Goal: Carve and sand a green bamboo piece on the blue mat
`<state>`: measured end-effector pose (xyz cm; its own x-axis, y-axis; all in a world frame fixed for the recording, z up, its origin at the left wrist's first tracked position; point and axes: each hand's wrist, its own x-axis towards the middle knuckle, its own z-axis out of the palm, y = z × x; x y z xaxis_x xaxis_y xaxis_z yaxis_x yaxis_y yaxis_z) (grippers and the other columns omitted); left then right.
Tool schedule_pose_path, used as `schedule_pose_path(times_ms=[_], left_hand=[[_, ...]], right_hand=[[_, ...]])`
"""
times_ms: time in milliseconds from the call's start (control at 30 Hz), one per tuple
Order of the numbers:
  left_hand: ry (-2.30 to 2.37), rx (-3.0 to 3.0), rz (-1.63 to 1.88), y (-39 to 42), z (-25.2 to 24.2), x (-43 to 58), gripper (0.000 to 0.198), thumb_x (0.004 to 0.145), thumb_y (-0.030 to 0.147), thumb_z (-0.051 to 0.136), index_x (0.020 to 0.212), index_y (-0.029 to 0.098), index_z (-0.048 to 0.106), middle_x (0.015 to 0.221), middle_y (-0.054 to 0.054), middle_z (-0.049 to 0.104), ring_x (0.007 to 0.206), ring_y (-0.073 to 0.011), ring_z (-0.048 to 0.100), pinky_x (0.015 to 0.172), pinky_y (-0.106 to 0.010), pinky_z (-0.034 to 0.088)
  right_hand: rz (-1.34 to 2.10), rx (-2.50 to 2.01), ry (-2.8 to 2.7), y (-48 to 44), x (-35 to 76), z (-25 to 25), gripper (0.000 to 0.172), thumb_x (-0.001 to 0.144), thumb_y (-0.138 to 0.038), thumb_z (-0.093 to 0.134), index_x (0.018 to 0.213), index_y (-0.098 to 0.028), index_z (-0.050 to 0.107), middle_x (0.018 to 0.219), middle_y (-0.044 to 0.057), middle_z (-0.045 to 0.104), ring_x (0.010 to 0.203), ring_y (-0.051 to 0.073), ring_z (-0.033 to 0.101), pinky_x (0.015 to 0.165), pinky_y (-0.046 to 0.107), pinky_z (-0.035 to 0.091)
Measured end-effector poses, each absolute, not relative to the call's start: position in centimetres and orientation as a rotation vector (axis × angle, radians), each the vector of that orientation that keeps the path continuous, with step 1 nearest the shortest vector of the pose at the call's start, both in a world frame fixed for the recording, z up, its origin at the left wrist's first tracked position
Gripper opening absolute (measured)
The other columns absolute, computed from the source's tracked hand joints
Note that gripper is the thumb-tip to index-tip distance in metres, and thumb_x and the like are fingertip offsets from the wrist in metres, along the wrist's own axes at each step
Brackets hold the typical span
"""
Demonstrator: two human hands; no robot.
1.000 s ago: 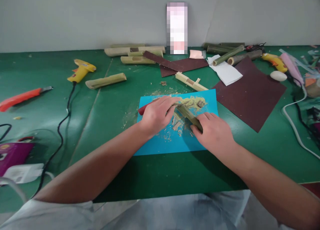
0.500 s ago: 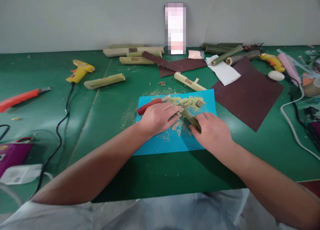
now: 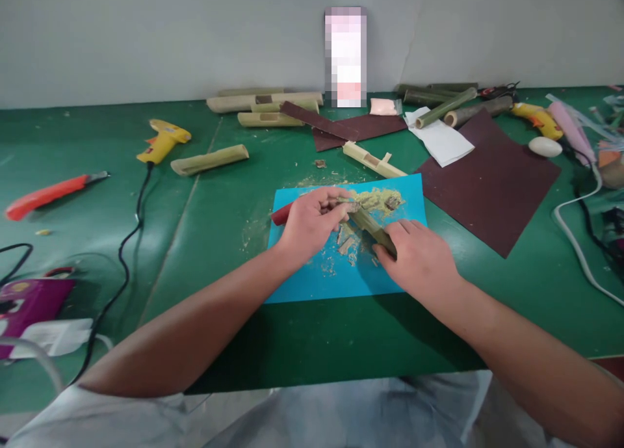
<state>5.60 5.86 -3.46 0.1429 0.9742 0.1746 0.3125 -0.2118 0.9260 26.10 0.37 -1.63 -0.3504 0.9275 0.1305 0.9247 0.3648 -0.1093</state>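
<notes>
A green bamboo piece (image 3: 369, 228) lies slantwise over a blue sheet (image 3: 312, 282). My right hand (image 3: 423, 256) is closed around its near end. At its far end, my left hand (image 3: 314, 222) has thumb and fingers pinched together on the bamboo; whether a small scrap is also between the fingertips I cannot tell. A red-handled knife (image 3: 281, 214) lies under and behind my left hand, its blade hidden. Pale shavings and powder (image 3: 377, 198) are heaped beyond the bamboo, and brownish scraps (image 3: 347, 243) lie below it.
A notched bamboo strip (image 3: 373, 160) lies just past the sheet. Dark brown sandpaper (image 3: 492, 181) sits right, near an egg-shaped white object (image 3: 545, 147). Leftward are a yellow glue gun (image 3: 163, 141), its cord, and an orange cutter (image 3: 49, 196). More bamboo (image 3: 277, 118) lines the wall.
My left fingers have curled from a flatter, extended pose into a pinch at the bamboo's far end, now covering the knife blade. My right hand keeps its hold. The view has shifted slightly.
</notes>
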Motion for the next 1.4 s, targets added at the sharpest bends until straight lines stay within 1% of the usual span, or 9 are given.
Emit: schedule_pose_path(times_ms=[267, 433, 533, 733, 833, 933, 1133, 1233, 1400], left_hand=[[1.303, 1.827, 1.079, 5.4, -3.2, 5.4, 0.013, 0.09, 0.022, 0.062, 0.098, 0.017, 0.071, 0.084, -0.003, 0.073, 0.064, -0.0103, 0.063, 0.056, -0.022, 0.052], [1.283, 1.894, 0.84, 6.1, -1.9, 4.5, 0.012, 0.086, 0.023, 0.063, 0.087, 0.016, 0.073, 0.069, -0.001, 0.07, 0.054, -0.0095, 0.057, 0.048, -0.021, 0.044], [1.237, 1.914, 0.717, 6.5, -1.3, 3.8, 0.011, 0.082, 0.023, 0.065, 0.083, 0.017, 0.074, 0.07, -0.001, 0.069, 0.054, -0.0089, 0.056, 0.049, -0.02, 0.044], [1.369, 1.916, 0.865, 6.2, -1.5, 4.1, 0.017, 0.088, 0.024, 0.061, 0.096, 0.015, 0.073, 0.07, 0.0, 0.069, 0.055, -0.0089, 0.057, 0.049, -0.019, 0.044], [1.379, 2.173, 0.976, 6.1, -2.3, 4.3, 0.018, 0.092, 0.023, 0.058, 0.103, 0.017, 0.072, 0.086, -0.004, 0.074, 0.073, -0.0132, 0.067, 0.066, -0.024, 0.054], [1.25, 2.612, 0.956, 6.1, -2.9, 4.1, 0.022, 0.097, 0.02, 0.052, 0.108, 0.018, 0.071, 0.102, -0.006, 0.075, 0.095, -0.0185, 0.07, 0.083, -0.031, 0.056], [1.075, 3.086, 0.82, 6.2, -3.2, 3.4, 0.026, 0.099, 0.019, 0.05, 0.116, 0.017, 0.069, 0.093, -0.006, 0.073, 0.079, -0.0169, 0.07, 0.065, -0.027, 0.055], [0.947, 3.145, 0.726, 5.9, -3.3, 3.4, 0.03, 0.101, 0.023, 0.049, 0.124, 0.014, 0.065, 0.089, -0.007, 0.072, 0.077, -0.0179, 0.071, 0.059, -0.026, 0.054], [0.927, 2.947, 0.763, 5.5, -3.5, 3.7, 0.03, 0.101, 0.029, 0.053, 0.123, 0.014, 0.066, 0.102, -0.009, 0.073, 0.09, -0.0181, 0.072, 0.074, -0.028, 0.059]], right_hand=[[0.055, -1.705, -2.449, 0.3, 26.1, -1.5, 0.015, 0.09, -0.032, 0.061, 0.085, -0.019, 0.058, 0.085, 0.007, 0.065, 0.083, 0.023, 0.06, 0.062, 0.034, 0.031], [0.037, -1.702, -2.456, 0.4, 26.1, -1.5, 0.016, 0.09, -0.034, 0.061, 0.085, -0.019, 0.058, 0.084, 0.006, 0.065, 0.081, 0.023, 0.06, 0.06, 0.034, 0.029], [0.017, -1.695, -2.458, 0.4, 26.1, -1.6, 0.017, 0.09, -0.034, 0.061, 0.084, -0.018, 0.058, 0.083, 0.006, 0.064, 0.08, 0.022, 0.06, 0.061, 0.034, 0.029], [0.036, -1.693, -2.457, 0.3, 26.1, -1.6, 0.022, 0.092, -0.04, 0.058, 0.087, -0.018, 0.06, 0.084, 0.006, 0.064, 0.08, 0.022, 0.06, 0.061, 0.034, 0.029], [0.047, -1.698, -2.458, 0.2, 25.9, -1.5, 0.024, 0.092, -0.041, 0.058, 0.088, -0.018, 0.06, 0.084, 0.006, 0.064, 0.08, 0.022, 0.061, 0.061, 0.034, 0.029], [0.052, -1.703, -2.458, 0.2, 25.8, -1.5, 0.025, 0.093, -0.042, 0.058, 0.087, -0.018, 0.06, 0.083, 0.006, 0.064, 0.079, 0.022, 0.061, 0.061, 0.034, 0.03], [0.067, -1.702, -2.469, 0.2, 25.8, -1.5, 0.024, 0.092, -0.041, 0.059, 0.088, -0.018, 0.061, 0.085, 0.006, 0.065, 0.079, 0.022, 0.061, 0.062, 0.034, 0.03], [0.059, -1.689, -2.468, 0.2, 25.8, -1.6, 0.025, 0.092, -0.042, 0.06, 0.088, -0.018, 0.061, 0.085, 0.006, 0.065, 0.08, 0.022, 0.061, 0.062, 0.034, 0.03], [0.056, -1.672, -2.471, 0.2, 25.8, -1.7, 0.026, 0.092, -0.043, 0.059, 0.088, -0.018, 0.06, 0.084, 0.006, 0.064, 0.078, 0.022, 0.061, 0.061, 0.034, 0.03]])
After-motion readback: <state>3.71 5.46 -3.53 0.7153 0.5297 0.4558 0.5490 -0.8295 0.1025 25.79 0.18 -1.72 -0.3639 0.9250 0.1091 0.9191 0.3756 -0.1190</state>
